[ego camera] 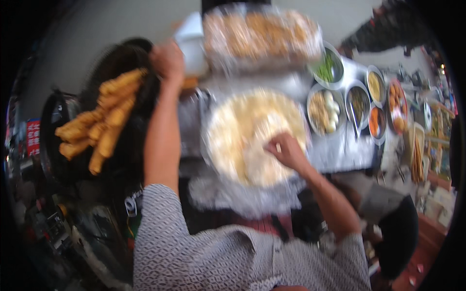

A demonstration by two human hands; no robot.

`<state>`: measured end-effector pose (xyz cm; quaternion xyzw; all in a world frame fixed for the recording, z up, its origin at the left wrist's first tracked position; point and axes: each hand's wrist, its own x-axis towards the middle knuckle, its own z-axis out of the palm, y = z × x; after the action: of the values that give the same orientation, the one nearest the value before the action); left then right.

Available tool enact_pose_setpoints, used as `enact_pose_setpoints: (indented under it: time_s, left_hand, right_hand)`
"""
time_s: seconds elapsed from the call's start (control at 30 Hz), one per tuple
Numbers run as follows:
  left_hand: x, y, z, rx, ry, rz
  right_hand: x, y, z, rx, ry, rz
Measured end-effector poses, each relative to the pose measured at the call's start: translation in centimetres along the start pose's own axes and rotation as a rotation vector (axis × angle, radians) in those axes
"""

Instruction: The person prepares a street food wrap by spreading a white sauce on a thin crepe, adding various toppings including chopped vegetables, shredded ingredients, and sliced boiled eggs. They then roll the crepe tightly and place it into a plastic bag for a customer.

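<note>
My left hand [168, 61] is raised at the far left side of the counter, fingers curled. It is near the rim of a dark round pan and a white container [192, 47]; blur hides whether it grips anything. Several golden fried dough sticks [113, 120] lie piled just below and left of it. My right hand [287, 151] hovers over or touches pale food, seemingly cooked rice [227, 134], in a large round tub lined with clear plastic [236, 196]. Its thumb and fingers are bent together, and a small pale spot shows between them. A whitish flattened mass [262, 163] lies under that hand.
A plastic-covered batch of brown food [262, 34] stands at the back. On the right are metal bowls of chopped greens [326, 67], peeled eggs [330, 111], dark food with a utensil [357, 102], and orange shreds [375, 122]. Another person's dark sleeve [386, 31] reaches in at upper right.
</note>
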<state>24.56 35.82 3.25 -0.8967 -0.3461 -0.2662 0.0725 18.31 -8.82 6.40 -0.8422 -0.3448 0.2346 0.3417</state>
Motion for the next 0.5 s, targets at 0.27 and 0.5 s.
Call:
enact_pose_setpoints:
  time_s: [0.27,0.5]
  left_hand:
    - [-14.3,0.1,-19.8,-1.862,-0.69,-0.541]
    - [-34.6,7.2,-23.3,-1.455,-1.302,-0.535]
  right_hand:
    - [0.3,0.0,-1.8,0.185,-0.159,0.187]
    - [2.0,-0.7,-2.6,0.309,-0.335,0.298]
